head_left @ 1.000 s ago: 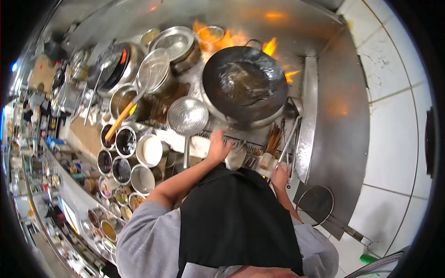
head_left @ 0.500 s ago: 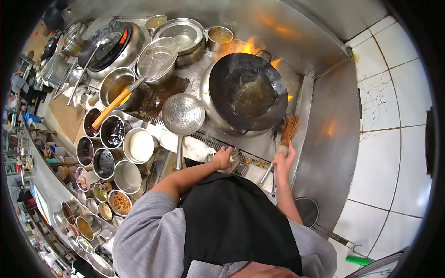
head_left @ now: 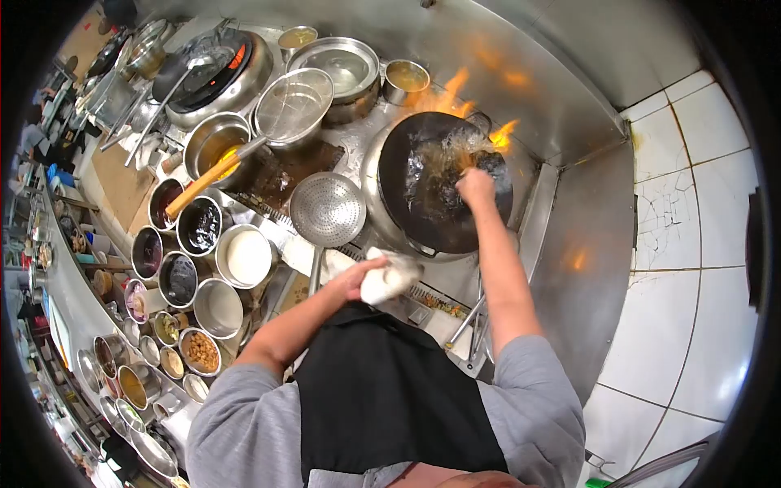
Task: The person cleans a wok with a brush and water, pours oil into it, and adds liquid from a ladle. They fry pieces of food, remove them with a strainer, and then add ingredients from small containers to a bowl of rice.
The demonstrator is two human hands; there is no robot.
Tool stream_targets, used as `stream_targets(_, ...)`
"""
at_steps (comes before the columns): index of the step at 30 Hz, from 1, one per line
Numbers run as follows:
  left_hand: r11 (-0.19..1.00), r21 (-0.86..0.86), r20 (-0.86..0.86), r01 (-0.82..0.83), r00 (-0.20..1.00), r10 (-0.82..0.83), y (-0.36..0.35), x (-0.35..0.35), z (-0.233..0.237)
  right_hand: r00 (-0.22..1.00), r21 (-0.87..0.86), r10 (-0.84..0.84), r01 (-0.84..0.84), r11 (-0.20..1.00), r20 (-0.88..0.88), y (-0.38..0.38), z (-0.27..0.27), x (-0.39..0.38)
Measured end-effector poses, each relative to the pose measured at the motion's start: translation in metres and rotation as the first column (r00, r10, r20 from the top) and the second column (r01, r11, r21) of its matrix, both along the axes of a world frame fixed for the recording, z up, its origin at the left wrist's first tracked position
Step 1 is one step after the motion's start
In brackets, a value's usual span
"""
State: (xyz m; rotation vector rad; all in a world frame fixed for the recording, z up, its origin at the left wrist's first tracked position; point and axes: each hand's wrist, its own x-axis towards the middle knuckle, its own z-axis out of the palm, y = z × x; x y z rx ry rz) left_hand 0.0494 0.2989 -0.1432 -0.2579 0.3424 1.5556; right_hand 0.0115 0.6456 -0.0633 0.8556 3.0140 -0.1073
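Note:
My right hand [head_left: 477,189] is closed round the handle of a bristle brush [head_left: 466,160], inside a large black wok [head_left: 407,218]. The brush's bristles are blurred among the water moving in the wok. My left hand [head_left: 356,278] is closed on a folded white cloth [head_left: 392,278], held in front of the stove, below the wok's near edge. A perforated metal strainer [head_left: 328,209] lies to the left of the wok, its handle running toward my left forearm.
Flames [head_left: 452,98] rise behind the wok, near the steel back wall. A wire-mesh sieve [head_left: 294,107] with a wooden handle rests on pots at the left. Several sauce containers [head_left: 246,256] stand left of my body. White tiles [head_left: 663,301] cover the right wall.
My right hand has moved up and left with the brush, from beside the stove into the wok. My left hand has lifted the white cloth off the stove's front edge.

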Motion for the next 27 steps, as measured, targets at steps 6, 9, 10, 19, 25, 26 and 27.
stream_targets(6,0.968,-0.248,-0.304,-0.051,0.952,-0.028,0.019,0.001,0.031,0.936,-0.186,0.159,-0.103,0.977,0.314,-0.025,0.059,0.071)
stream_targets(9,0.916,-0.372,-0.46,-0.148,0.887,-0.044,0.04,-0.008,0.039,0.934,-0.151,0.023,0.033,0.988,0.357,0.038,0.057,0.045)
stream_targets(10,0.913,-0.369,-0.514,-0.175,0.857,-0.043,0.055,-0.008,0.032,0.992,-0.231,-0.069,0.091,0.969,0.103,0.047,0.029,0.03)
stream_targets(19,0.696,-0.617,-0.676,-0.368,0.701,-0.228,0.107,0.01,0.025,0.992,-0.475,0.127,-0.109,0.873,0.006,-0.003,0.031,0.045)
stream_targets(25,0.619,-0.643,-0.698,-0.45,0.678,-0.231,0.117,0.011,0.03,0.926,-0.343,-0.246,0.14,0.929,-0.287,-0.016,0.004,-0.009)
stream_targets(26,0.597,-0.636,-0.722,-0.489,0.649,-0.239,0.116,0.01,0.033,0.919,-0.357,-0.159,0.022,0.934,-0.36,-0.038,-0.012,-0.016)
stream_targets(27,0.578,-0.628,-0.743,-0.522,0.624,-0.243,0.115,0.012,0.035,0.919,-0.281,-0.009,-0.111,0.953,-0.395,-0.059,-0.015,-0.01)
